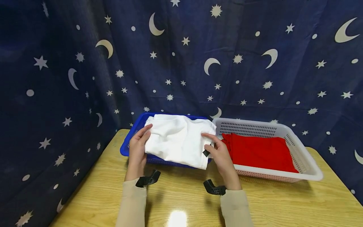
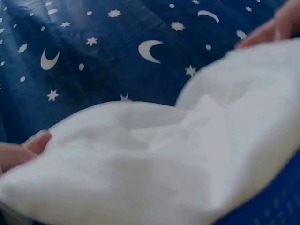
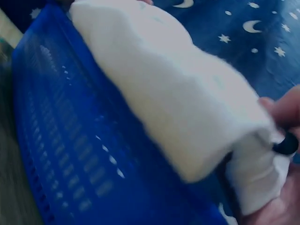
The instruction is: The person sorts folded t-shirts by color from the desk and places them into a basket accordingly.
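Note:
A folded white cloth (image 1: 178, 138), perhaps a garment, is held up over the blue basket (image 1: 123, 149). My left hand (image 1: 137, 151) grips its left edge, thumb on top. At the opposite end my right hand (image 1: 222, 155) pinches the cloth beside a small black tag (image 1: 206, 153). The left wrist view shows the white cloth (image 2: 140, 159) sagging between both hands. In the right wrist view, its folded layers (image 3: 255, 173) part near the right fingers, and the perforated basket wall (image 3: 70, 131) lies below. Most of the basket's inside is hidden by the cloth.
To the right stands a white basket (image 1: 310, 164) with folded red cloth (image 1: 261, 153) in it. Both baskets are on a wooden table (image 1: 175, 198). A dark blue curtain (image 1: 187, 63) with moons and stars hangs behind and on the left.

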The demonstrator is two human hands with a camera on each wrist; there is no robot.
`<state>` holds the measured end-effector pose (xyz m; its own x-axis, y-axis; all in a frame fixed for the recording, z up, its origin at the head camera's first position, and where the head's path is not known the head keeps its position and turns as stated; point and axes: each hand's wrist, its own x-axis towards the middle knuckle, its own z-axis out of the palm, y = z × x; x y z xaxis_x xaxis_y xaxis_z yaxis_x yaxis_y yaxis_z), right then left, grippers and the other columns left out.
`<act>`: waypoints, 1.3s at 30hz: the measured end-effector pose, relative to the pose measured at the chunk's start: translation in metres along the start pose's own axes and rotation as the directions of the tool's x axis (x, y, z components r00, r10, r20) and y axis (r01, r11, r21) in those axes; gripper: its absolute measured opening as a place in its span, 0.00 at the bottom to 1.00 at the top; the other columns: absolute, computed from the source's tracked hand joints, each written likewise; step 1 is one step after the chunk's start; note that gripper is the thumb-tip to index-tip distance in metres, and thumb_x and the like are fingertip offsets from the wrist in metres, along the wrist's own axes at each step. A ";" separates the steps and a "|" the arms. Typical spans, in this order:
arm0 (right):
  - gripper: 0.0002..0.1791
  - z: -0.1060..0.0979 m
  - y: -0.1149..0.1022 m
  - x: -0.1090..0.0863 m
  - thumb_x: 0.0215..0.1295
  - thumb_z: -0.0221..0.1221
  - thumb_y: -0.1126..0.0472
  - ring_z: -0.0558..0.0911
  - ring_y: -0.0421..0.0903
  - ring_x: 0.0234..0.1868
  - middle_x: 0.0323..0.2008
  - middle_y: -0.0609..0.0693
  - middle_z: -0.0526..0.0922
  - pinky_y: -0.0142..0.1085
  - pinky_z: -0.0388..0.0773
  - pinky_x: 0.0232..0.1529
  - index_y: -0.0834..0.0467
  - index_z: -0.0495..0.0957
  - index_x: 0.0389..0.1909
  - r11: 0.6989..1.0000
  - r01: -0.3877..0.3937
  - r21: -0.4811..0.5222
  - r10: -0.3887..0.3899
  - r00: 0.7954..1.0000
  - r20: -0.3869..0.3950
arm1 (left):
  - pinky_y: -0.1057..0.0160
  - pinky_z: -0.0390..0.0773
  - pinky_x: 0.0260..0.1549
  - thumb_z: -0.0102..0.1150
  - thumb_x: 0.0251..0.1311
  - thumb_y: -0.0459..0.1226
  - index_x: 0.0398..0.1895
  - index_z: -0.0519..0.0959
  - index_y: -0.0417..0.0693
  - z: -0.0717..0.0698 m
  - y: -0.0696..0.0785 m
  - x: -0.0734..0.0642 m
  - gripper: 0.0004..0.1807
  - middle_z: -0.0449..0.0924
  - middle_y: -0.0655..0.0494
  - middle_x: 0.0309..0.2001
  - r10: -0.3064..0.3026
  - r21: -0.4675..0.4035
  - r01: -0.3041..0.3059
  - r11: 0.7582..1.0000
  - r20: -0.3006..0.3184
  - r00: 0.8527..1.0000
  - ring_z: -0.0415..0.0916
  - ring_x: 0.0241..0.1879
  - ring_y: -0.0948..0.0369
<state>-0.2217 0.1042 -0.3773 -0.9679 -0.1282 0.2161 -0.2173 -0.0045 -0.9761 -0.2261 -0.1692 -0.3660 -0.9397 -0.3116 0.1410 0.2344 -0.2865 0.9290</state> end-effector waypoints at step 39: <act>0.34 0.038 0.011 0.016 0.57 0.52 0.60 0.74 0.51 0.48 0.58 0.50 0.67 0.47 0.72 0.39 0.37 0.57 0.64 0.686 0.165 -0.709 -0.135 0.986 0.099 | 0.54 0.64 0.50 0.44 0.52 0.27 0.60 0.69 0.51 -0.017 -0.007 0.006 0.28 0.60 0.54 0.63 0.210 0.805 -0.296 0.513 0.217 0.953 0.59 0.60 0.55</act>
<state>-0.2344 0.0650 -0.3852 -0.9124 -0.2237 0.3428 -0.3982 0.6786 -0.6172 -0.2294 -0.1850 -0.3777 -0.9006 -0.1607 0.4039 0.1983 0.6749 0.7108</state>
